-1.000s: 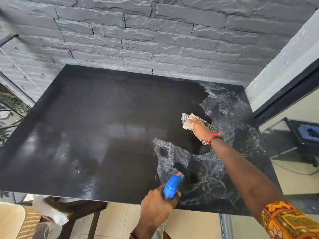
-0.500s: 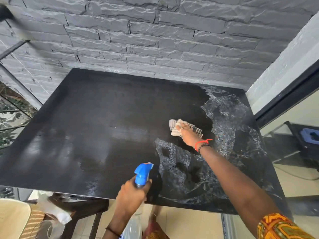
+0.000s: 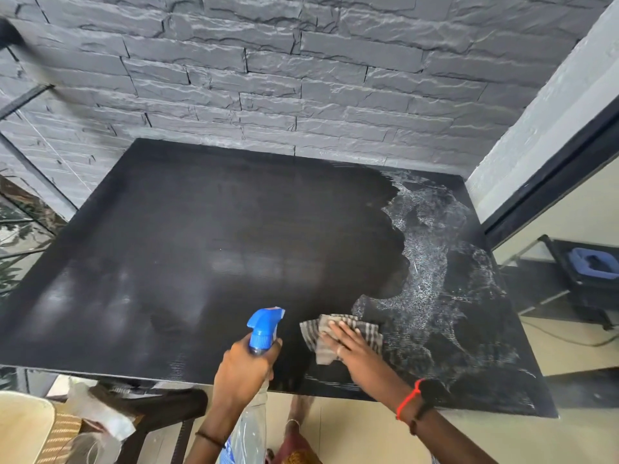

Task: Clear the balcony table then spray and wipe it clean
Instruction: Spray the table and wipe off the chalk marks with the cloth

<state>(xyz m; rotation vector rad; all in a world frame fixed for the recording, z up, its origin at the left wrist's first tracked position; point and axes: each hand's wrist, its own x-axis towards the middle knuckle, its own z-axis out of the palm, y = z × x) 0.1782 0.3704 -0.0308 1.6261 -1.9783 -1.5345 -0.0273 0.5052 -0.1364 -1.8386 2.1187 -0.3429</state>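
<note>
The black balcony table point(image 3: 207, 249) fills the middle of the view, and nothing stands on its top. White foamy spray residue point(image 3: 432, 276) covers its right part; the left and middle look dark and smooth. My right hand point(image 3: 351, 346) presses a checked grey cloth point(image 3: 321, 333) flat on the table near the front edge, fingers straight. My left hand point(image 3: 244, 366) grips the neck of a clear spray bottle with a blue trigger head point(image 3: 264, 326), held at the front edge just left of the cloth.
A grey stone-brick wall point(image 3: 301, 78) backs the table. At right stands a dark-framed door opening point(image 3: 549, 182) with a blue item on a low black stand point(image 3: 593, 262) inside. Below the table's front left are a dark chair point(image 3: 160, 410) and crumpled white plastic point(image 3: 97, 413).
My right hand has drawn the cloth from the table's middle right toward the front edge, clearing foam there. My left hand with the bottle shifted left, then slightly right again.
</note>
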